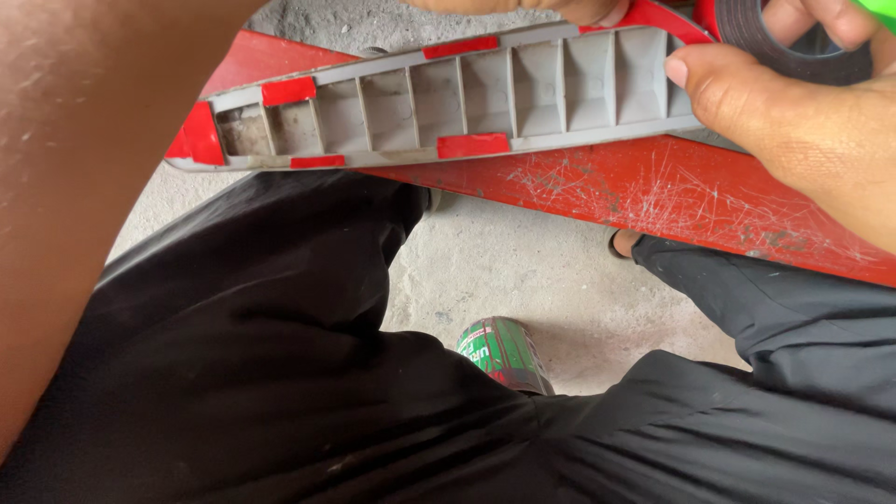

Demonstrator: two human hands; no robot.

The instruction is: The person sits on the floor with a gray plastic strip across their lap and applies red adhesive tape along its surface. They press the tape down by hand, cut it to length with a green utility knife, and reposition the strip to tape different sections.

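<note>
A long grey plastic part [485, 98] with a ribbed inner side lies across a red panel, with red tape strips [473, 146] stuck along its edges. My left hand [560, 7] shows only as fingertips at the top edge, resting on the part's upper rim. My bare left forearm [84, 187] fills the left side. My right hand [803, 131] holds a dark tape roll [798, 58], and its thumb presses on the right end of the grey part. A red tape end runs from the roll onto the part's curved tip [667, 19].
The scratched red panel [672, 201] lies under the grey part on a concrete floor [523, 271]. My legs in black trousers [280, 373] fill the lower half. A green and red can [504, 353] lies between them. A bright green object [882, 9] shows at the top right corner.
</note>
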